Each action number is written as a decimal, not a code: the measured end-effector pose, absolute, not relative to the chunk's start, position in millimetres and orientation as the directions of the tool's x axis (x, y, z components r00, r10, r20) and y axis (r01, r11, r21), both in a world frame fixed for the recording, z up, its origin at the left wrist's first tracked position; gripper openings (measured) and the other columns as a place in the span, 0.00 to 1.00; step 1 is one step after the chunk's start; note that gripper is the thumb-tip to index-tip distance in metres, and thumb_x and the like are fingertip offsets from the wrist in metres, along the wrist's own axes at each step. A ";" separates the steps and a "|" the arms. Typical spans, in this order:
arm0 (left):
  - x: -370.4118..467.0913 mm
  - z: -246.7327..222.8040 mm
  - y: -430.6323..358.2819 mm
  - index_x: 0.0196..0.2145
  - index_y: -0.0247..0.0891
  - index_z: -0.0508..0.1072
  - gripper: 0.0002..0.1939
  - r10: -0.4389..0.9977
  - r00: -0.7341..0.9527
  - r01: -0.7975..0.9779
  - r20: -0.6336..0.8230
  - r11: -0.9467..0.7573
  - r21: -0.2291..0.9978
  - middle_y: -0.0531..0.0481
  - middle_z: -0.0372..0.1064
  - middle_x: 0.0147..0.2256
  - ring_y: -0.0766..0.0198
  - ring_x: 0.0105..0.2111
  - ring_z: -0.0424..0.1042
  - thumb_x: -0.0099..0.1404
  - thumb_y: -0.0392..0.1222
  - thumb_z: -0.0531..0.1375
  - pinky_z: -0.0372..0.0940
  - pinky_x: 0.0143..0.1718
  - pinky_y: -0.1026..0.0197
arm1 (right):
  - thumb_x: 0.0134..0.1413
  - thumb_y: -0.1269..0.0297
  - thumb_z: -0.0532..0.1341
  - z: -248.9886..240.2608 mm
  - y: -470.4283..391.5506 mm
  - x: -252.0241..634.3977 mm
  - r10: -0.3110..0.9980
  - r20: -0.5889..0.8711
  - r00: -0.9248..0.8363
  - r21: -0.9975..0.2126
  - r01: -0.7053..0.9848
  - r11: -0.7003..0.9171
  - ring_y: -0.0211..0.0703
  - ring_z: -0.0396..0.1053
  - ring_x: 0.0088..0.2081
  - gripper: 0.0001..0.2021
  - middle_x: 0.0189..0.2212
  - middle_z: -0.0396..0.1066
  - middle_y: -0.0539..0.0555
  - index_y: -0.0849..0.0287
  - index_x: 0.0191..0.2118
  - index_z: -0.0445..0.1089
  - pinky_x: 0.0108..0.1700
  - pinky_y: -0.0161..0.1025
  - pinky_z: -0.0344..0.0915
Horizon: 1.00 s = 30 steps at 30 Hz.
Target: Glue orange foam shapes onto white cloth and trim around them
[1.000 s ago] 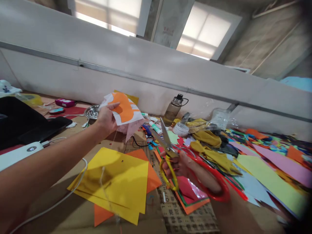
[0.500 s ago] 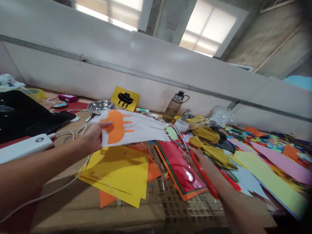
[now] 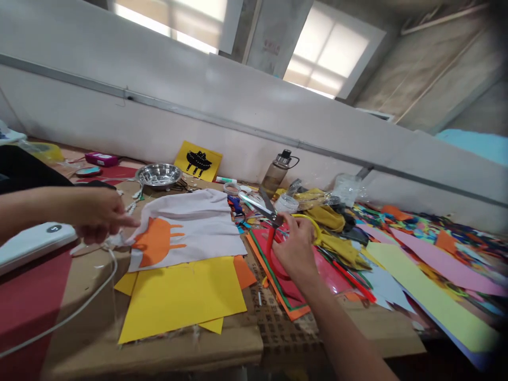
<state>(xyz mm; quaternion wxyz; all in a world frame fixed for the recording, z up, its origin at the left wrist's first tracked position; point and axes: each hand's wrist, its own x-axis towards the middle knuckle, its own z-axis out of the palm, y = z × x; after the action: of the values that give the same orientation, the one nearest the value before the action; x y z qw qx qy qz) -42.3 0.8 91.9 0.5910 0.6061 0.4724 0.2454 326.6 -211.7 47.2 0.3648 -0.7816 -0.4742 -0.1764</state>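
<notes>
White cloth [image 3: 206,222] with flat orange cut-out [image 3: 156,241] lay at 3 o'clock from nearer left hand [image 3: 99,211], long axis 9-to-3; couldn't tell left's grip. Right hand [image 3: 296,246] gripped red-and-yellow-handled metal scissors [image 3: 274,218], blades toward 10.

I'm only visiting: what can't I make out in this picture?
In the head view:
Yellow sheets: far edges hidden under the white cloth.
White device: cut off by the left edge, partly behind the left forearm.
Scissors: handles partly hidden by the right hand.
Steel bowl: contents too small to identify.
Scraps at far right: blurred.
</notes>
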 end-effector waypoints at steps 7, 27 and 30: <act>57.0 119.4 -52.6 0.25 0.37 0.74 0.11 0.693 0.715 0.461 -0.088 -0.372 0.806 0.50 0.72 0.19 0.65 0.15 0.68 0.55 0.48 0.65 0.57 0.16 0.67 | 0.50 0.40 0.58 65.9 -177.1 267.0 0.942 0.178 0.284 -0.981 -0.022 0.192 0.44 0.66 0.36 0.26 0.35 0.68 0.53 0.55 0.48 0.64 0.41 0.44 0.64; 100.7 56.7 -66.3 0.32 0.37 0.72 0.23 0.623 0.771 0.177 -0.130 -0.014 0.984 0.49 0.71 0.30 0.63 0.26 0.68 0.55 0.62 0.62 0.62 0.31 0.61 | 0.45 0.62 0.63 31.9 -158.5 222.5 0.825 0.381 0.416 -0.735 0.678 -0.003 0.58 0.55 0.59 0.38 0.57 0.54 0.66 0.61 0.63 0.52 0.60 0.56 0.56; 86.5 67.5 -53.5 0.20 0.38 0.70 0.23 0.690 0.721 0.489 -0.057 -0.448 0.748 0.50 0.64 0.18 0.62 0.21 0.63 0.56 0.61 0.60 0.52 0.27 0.60 | 0.46 0.60 0.63 32.1 -163.2 221.3 0.850 0.334 0.406 -0.749 0.662 -0.022 0.59 0.55 0.59 0.37 0.57 0.55 0.67 0.61 0.63 0.54 0.60 0.59 0.54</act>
<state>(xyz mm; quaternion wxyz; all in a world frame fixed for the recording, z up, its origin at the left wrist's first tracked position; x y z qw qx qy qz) 86.5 -53.5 67.5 0.3912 0.8411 0.3505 0.1289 221.3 -163.2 32.1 0.4508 -0.7071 -0.5346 0.1045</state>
